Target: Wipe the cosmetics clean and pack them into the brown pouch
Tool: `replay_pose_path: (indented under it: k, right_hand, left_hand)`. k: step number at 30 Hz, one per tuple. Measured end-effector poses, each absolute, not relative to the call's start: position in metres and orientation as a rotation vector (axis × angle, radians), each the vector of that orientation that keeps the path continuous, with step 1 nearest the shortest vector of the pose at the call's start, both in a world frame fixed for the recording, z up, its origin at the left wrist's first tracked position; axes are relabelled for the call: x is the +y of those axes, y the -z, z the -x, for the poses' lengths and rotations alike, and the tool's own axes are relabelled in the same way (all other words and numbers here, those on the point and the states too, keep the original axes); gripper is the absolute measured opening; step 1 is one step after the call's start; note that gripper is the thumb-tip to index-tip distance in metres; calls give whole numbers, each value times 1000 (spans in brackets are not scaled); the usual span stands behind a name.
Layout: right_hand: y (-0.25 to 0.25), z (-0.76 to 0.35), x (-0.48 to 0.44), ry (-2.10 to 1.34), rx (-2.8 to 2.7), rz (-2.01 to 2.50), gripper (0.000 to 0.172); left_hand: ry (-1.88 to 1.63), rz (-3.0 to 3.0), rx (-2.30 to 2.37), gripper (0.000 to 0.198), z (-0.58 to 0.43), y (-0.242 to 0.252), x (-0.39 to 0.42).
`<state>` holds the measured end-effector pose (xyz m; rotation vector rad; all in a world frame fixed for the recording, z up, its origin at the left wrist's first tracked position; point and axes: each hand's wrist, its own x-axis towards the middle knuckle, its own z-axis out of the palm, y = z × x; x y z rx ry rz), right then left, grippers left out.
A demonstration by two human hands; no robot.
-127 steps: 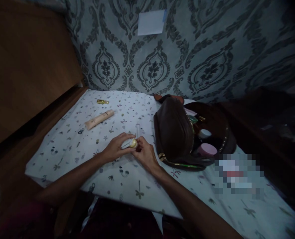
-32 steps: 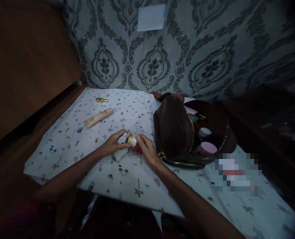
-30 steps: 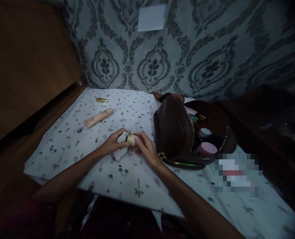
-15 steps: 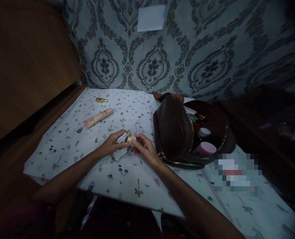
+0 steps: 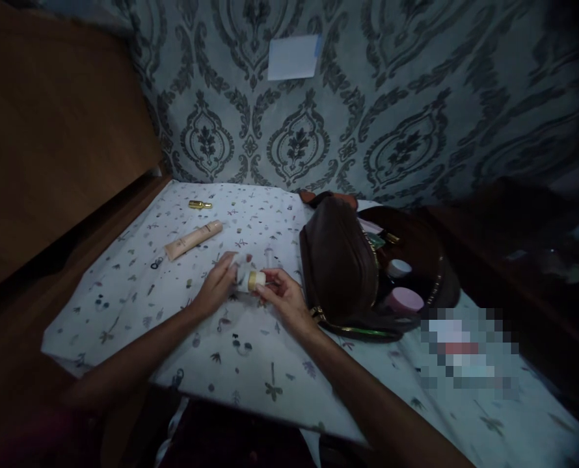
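Note:
My right hand (image 5: 287,298) has its fingers closed around a small white container with a gold band (image 5: 256,281), held sideways just above the tablecloth. Against the container's left end is a crumpled white cloth or wipe (image 5: 241,268), partly smeared by motion. My left hand (image 5: 215,286) grips that cloth, its fingers bent and partly hidden behind it. Beyond my left hand lies a beige squeeze tube (image 5: 193,240). A small gold tube (image 5: 200,205) rests farther back.
An open dark brown bag (image 5: 338,260) stands right of my hands, with a pink-lidded jar (image 5: 405,299) and a white-lidded jar (image 5: 399,268) inside. A patterned white tablecloth (image 5: 138,305) covers the table. Behind is a wallpapered wall (image 5: 296,140); a wooden cabinet (image 5: 60,123) stands left.
The cloth, which was wrapped over the container's left part, has shifted, leaving more of the container showing. My left hand has moved slightly left. The view has tilted up a little.

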<state>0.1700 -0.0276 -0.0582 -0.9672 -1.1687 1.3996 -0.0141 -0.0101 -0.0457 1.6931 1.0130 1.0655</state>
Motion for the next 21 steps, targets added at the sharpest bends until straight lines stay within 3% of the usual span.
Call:
replay_pose_path:
  k: [4, 11, 21]
  right_hand:
    - [59, -172, -26, -1427, -1132, 935, 38]
    - [48, -171, -30, -1404, -1192, 868, 41]
    - [54, -176, -28, -740, -1534, 1050, 29]
  left_hand:
    - [-996, -1880, 824, 55, 5, 38, -18]
    - [-862, -1461, 865, 71, 5, 49, -8]
    - [-842, -1613, 861, 65, 0, 42, -17]
